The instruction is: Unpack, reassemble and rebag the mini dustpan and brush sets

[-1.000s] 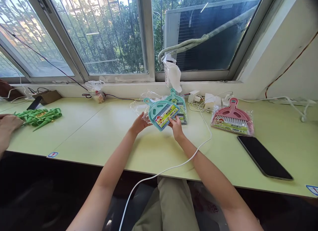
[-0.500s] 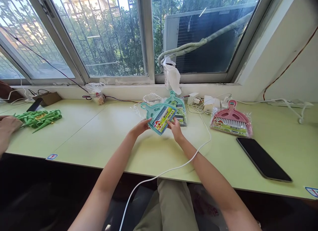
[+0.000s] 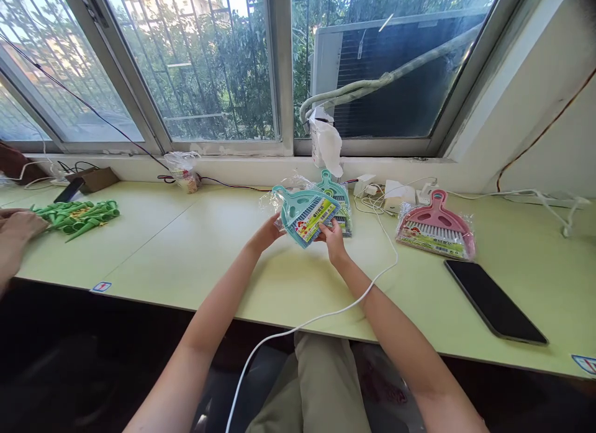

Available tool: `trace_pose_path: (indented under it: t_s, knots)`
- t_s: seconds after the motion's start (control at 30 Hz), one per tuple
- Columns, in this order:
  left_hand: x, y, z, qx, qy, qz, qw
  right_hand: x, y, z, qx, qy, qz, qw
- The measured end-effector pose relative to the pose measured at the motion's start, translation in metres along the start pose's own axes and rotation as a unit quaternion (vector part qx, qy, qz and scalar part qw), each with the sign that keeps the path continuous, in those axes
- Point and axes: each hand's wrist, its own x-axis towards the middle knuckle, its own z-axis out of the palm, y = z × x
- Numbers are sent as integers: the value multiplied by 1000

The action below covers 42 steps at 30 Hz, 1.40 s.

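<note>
Your right hand (image 3: 333, 240) pinched the tilted teal dustpan-and-brush set (image 3: 307, 217) at its four o'clock, thumb over the front, fingers closed behind. Your left hand (image 3: 267, 233) met its eight o'clock edge, fingertips partly hidden, so I couldn't tell how tightly they closed. A second teal set (image 3: 343, 202) stood just behind at one o'clock. Gripping rigid plastic rather than slippery film probably suited steady handling best.

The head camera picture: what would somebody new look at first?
Probably the front teal dustpan set, held in the left hand and right hand, mid-picture. Next might be the pink dustpan set on the right, behind the black phone. The green pile at far left, beside another person's hand, stands out too.
</note>
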Motion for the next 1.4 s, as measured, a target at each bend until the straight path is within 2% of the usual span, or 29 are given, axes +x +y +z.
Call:
trace_pose_path:
  t_s: [0.1, 0.3, 0.43, 0.57, 0.63, 0.7, 0.77, 0.83, 0.9, 1.0, 1.1, 1.17, 1.3, 1.4]
  knots:
    - [-2, -3, 7, 3, 1, 4, 1000, -2, 0, 2, -4, 2, -4, 1000]
    - [-8, -17, 24, 15, -48, -65, 997, -1, -3, 4, -5, 23, -20, 1000]
    - [-10, -18, 29, 34, -77, -68, 994, -2, -6, 5, 18, 29, -26, 999]
    - [-8, -19, 35, 74, -67, -55, 994, -2, -3, 5, 20, 39, -27, 999]
    - [-7, -18, 39, 86, -8, 3, 996, -1, -2, 4, 17, 47, -29, 998]
    - [-10, -15, 44, 104, 106, 101, 984, 0, -1, 2, 14, 56, -34, 998]
    - [-16, -10, 47, 160, 202, 210, 943, 0, 0, 1, 13, 63, -38, 997]
    - [-23, -5, 50, 255, 226, 286, 896, 1, 1, 0, 13, 67, -37, 997]
    - [-29, -2, 53, 357, 194, 308, 860, 1, 1, 0, 9, 68, -36, 997]
    - [-30, -2, 55, 456, 125, 279, 835, 0, 3, 0, -7, 64, -40, 997]
    - [-27, -6, 57, 491, 69, 249, 832, 0, 5, 0, -29, 60, -47, 997]
    - [-25, -8, 57, 502, 51, 242, 829, 0, 6, 0, -36, 56, -44, 997]
    - [-24, -10, 59, 514, 45, 252, 818, 0, 7, 0, -34, 52, -42, 997]
    - [-25, -10, 59, 506, 47, 254, 823, 0, 8, 1, -29, 50, -44, 997]
